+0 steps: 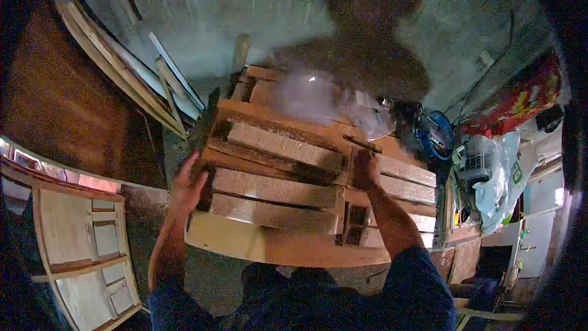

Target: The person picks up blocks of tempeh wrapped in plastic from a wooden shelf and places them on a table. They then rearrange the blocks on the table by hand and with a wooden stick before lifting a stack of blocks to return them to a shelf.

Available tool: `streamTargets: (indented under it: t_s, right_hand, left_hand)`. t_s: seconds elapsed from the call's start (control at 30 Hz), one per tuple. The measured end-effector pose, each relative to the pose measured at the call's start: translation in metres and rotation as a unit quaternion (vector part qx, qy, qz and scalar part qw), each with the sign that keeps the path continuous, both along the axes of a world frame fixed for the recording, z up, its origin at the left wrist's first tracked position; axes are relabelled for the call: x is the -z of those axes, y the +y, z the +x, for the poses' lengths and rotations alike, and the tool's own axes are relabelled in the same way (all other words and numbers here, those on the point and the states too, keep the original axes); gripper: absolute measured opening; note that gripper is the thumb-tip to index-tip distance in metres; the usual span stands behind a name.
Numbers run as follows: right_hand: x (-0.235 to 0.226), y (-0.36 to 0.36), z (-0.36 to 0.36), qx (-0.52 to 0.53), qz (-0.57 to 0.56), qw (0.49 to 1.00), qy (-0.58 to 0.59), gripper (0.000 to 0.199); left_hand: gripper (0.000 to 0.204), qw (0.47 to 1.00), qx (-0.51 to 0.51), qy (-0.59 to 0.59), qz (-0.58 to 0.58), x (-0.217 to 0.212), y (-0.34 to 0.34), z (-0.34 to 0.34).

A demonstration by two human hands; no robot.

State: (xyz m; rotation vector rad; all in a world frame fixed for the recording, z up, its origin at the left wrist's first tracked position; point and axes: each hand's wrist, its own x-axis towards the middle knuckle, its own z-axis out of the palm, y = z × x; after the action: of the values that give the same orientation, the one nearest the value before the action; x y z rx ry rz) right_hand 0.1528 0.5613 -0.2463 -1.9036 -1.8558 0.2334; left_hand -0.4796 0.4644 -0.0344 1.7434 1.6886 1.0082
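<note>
A person leans over a slatted wooden frame (288, 190) lying flat on a workbench, its pale slats running left to right, slightly downhill toward the right. The left hand (187, 185) is at the frame's left end, fingers spread open and pressed against the edge, so the frame lies directly to that hand's right. The right hand (366, 168) sits further in, closed over a dark upright rail near the middle-right; whether it fully grips the rail or merely presses down cannot be told in the dim light. The frame's long axis spans the gap between both hands, the left hand at its end and the right on top. Clear plastic sheeting (318, 101) lies crumpled on the far side, with a blue power tool (436, 136) beyond the right end. A second panelled frame (86, 251) leans at lower left, leaving only a narrow strip of floor beside the bench.
</note>
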Motion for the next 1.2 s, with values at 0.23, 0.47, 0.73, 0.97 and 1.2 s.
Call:
streamTargets:
  t_s: [0.23,0.47,0.73,0.97,1.2]
  right_hand:
    - [-0.090,0.041,-0.064,0.004,-0.096,0.976,-0.194,0.038]
    - [0.011,0.127,0.028,-0.116,-0.177,0.907,-0.363,0.043]
    - [-0.028,0.131,-0.012,-0.235,-0.147,0.936,-0.217,0.050]
    - [-0.086,0.068,0.016,-0.208,0.057,0.960,-0.179,0.034]
    - [-0.201,-0.104,0.079,-0.101,-0.067,0.958,0.261,0.039]
  left_hand:
    - [0.048,0.854,-0.157,-0.495,-0.006,0.052,-0.162,-0.068]
    - [0.048,0.895,-0.318,-0.298,-0.095,0.094,-0.290,-0.018]
    - [0.045,0.800,-0.366,-0.461,-0.119,0.048,-0.348,0.117]
    - [0.045,0.907,-0.162,-0.274,-0.276,0.068,-0.348,0.206]
    - [0.042,0.952,-0.051,-0.179,-0.244,0.068,-0.326,0.290]
